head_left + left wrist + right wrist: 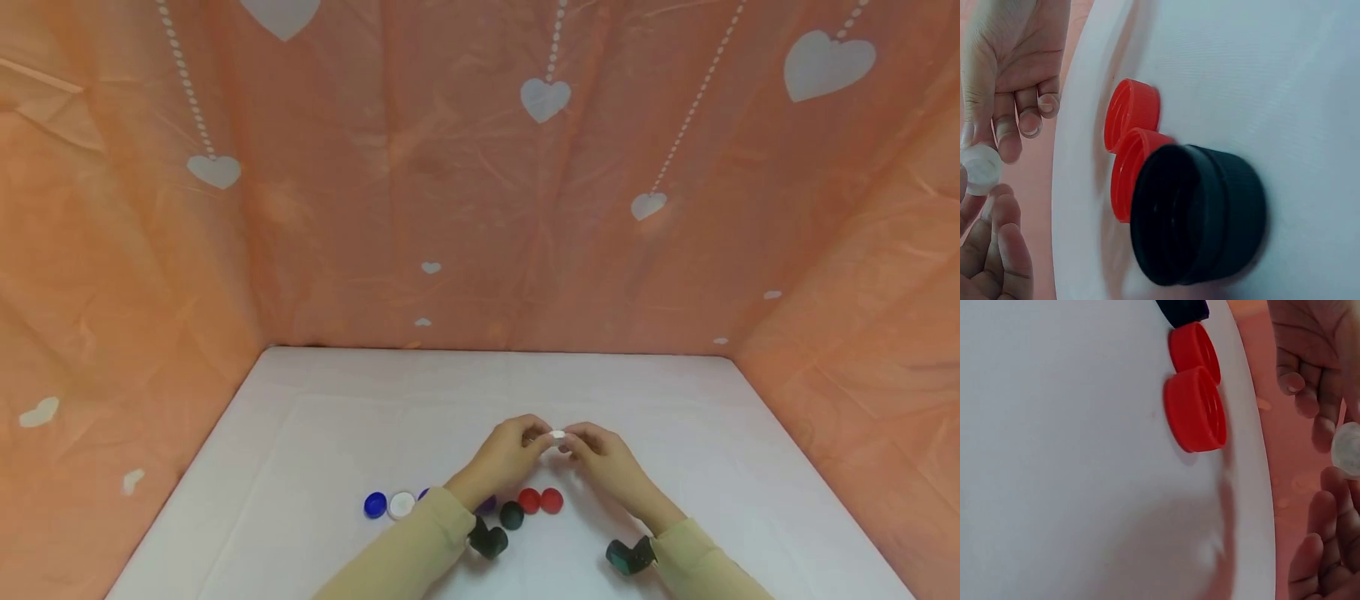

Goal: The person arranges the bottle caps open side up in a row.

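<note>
Over the table, my left hand (513, 450) and right hand (609, 465) meet at a small whitish, translucent bottle cap (558, 437), which the fingertips of both pinch from opposite sides. In the left wrist view the cap (982, 170) sits between the right hand (1013, 62) above and the left hand (994, 250) below. The right wrist view shows the cap (1347, 450) at its right edge, partly cut off. Nearer me on the table lie two touching red caps (552, 501) and a black cap (512, 515), their hollow sides visible in the wrist views.
A blue cap (375, 505) and a white cap (402, 505) lie to the left. The left forearm partly hides another blue cap (423, 493) and a purple cap (487, 505). Dark devices (630, 556) sit at both wrists. Orange cloth (480, 208) with hearts surrounds the white table (337, 400).
</note>
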Demonstrator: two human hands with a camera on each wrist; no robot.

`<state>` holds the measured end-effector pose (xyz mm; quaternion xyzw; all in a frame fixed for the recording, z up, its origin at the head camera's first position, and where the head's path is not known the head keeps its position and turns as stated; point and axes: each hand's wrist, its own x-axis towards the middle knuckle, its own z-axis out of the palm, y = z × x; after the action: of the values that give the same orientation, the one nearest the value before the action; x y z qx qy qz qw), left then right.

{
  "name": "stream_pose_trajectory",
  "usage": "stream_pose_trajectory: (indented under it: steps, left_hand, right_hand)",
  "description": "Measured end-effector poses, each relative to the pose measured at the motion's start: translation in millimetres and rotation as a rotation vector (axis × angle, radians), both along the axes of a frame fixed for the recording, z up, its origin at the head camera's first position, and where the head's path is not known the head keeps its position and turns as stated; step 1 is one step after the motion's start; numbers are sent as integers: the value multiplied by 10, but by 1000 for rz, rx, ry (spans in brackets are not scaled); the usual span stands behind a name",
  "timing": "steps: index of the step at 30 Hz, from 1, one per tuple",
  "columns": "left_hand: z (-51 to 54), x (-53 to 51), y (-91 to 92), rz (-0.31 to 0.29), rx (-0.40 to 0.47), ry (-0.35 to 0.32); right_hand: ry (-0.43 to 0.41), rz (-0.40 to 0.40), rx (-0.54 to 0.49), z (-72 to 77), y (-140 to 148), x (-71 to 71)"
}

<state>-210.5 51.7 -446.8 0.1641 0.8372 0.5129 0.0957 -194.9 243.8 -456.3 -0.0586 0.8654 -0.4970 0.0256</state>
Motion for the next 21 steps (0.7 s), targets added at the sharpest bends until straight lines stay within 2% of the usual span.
stream_pose_trajectory:
  steps: [3, 10, 15, 21]
  left_hand:
    - [-4, 10, -2, -3, 3, 12]
    - [-34, 15, -8, 14, 5, -19]
    - [-68, -2, -9, 14, 10, -17]
    - [-74, 13, 1, 23, 11, -45]
  right_hand:
    - [14, -12, -5, -20, 2, -1]
    - [28, -15, -1, -52, 4, -15]
    - [54, -2, 9, -43, 1, -9]
    - [75, 33, 50, -35, 9, 6]
